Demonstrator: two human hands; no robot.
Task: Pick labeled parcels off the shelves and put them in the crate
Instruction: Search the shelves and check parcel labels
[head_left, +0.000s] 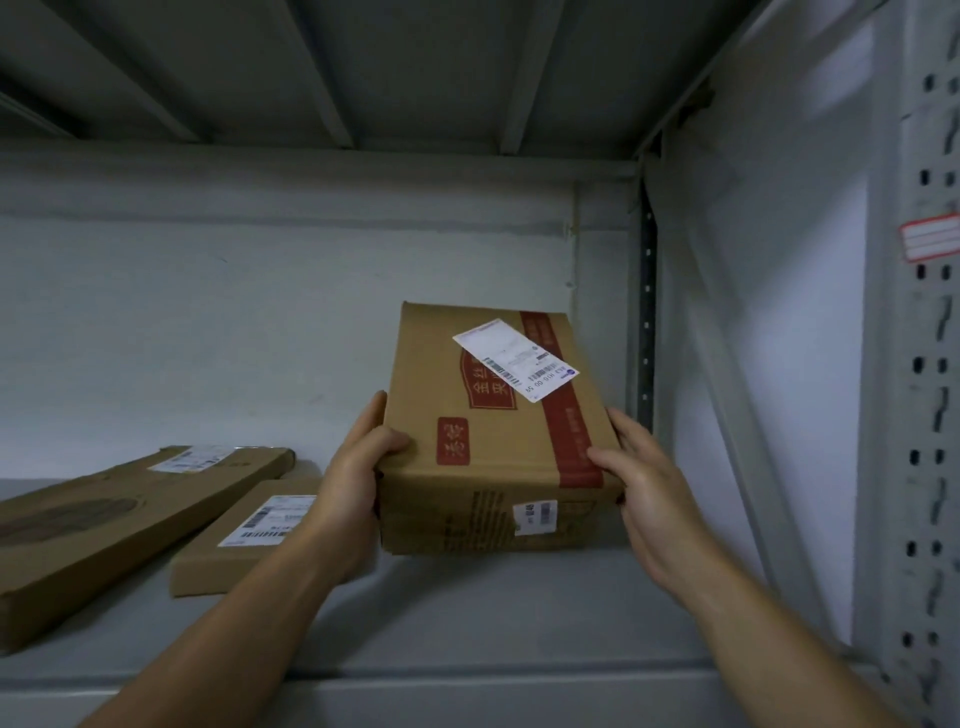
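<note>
A brown cardboard parcel (488, 426) with red print, red tape and a white shipping label on top sits at the right end of the grey metal shelf (467, 623). Both hands clasp it by its near corners. My left hand (353, 467) grips its left side, thumb on top. My right hand (644, 478) grips its right side, thumb on the red tape. The parcel's near end looks slightly raised off the shelf. No crate is in view.
Two flat labeled parcels lie to the left: a small one (244, 540) beside my left forearm and a long one (119, 514) further left. A perforated upright (930, 415) stands at right, the upper shelf overhead, a wall behind.
</note>
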